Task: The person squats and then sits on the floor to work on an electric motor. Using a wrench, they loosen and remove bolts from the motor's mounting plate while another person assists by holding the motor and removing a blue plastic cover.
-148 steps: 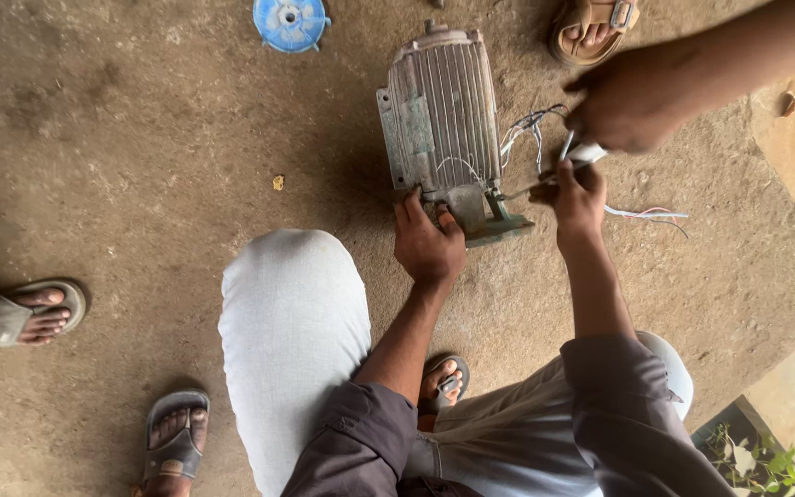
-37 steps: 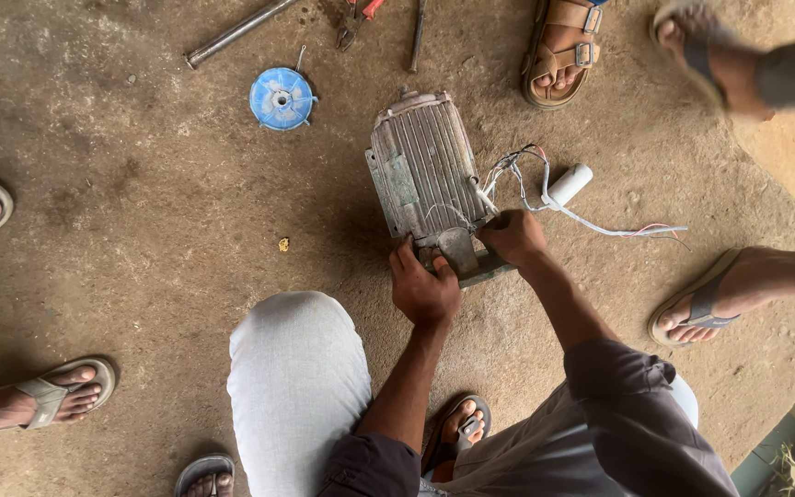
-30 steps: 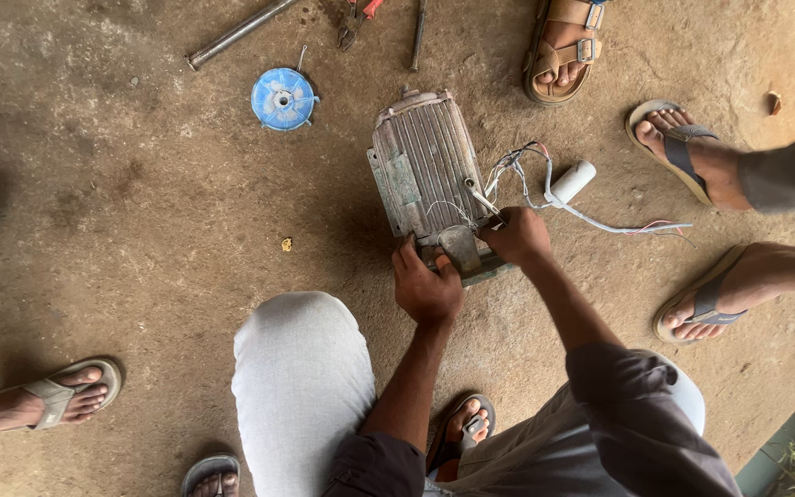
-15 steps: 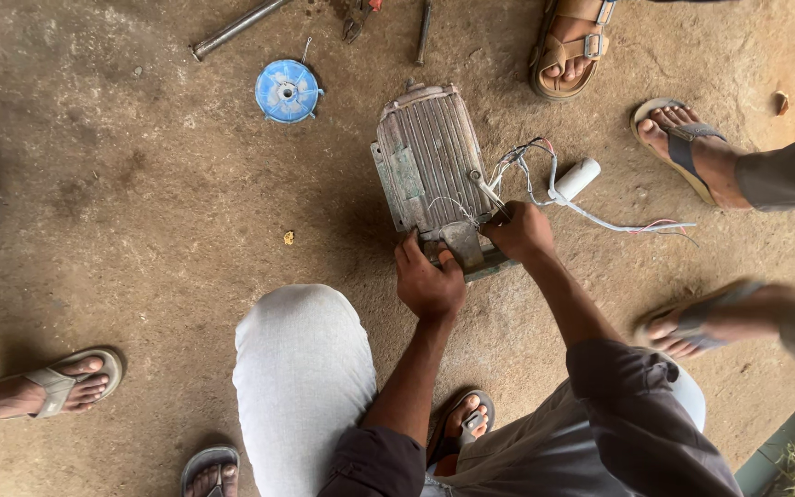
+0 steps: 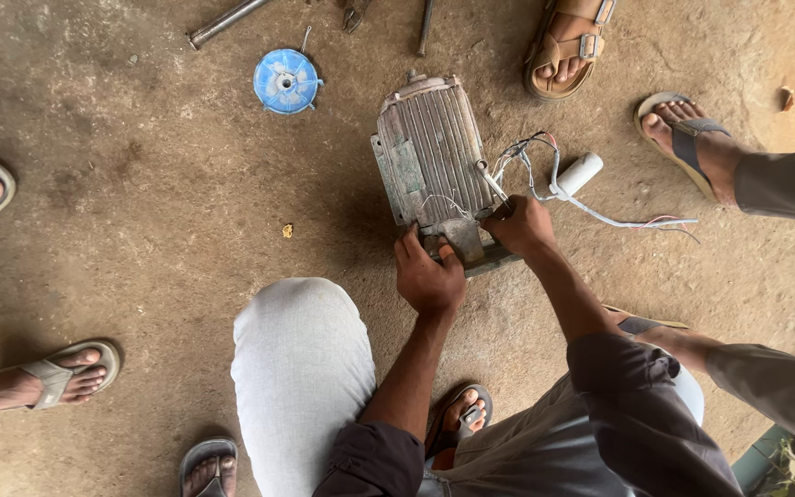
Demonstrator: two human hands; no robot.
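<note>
The ribbed motor housing lies on the dirt floor with its blue fan already off nearby, while the left hand presses flat on its near end and the right hand pinches a thin tool there, loose wires unconnected.

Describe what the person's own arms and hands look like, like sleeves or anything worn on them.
Both hands are bare: no gloves, rings or watch show on the left hand or the right hand. The forearms are uncovered. Dark grey sleeves are pushed up and bunched around the elbows, the cloth creased and loose. No markings show on them.
</note>
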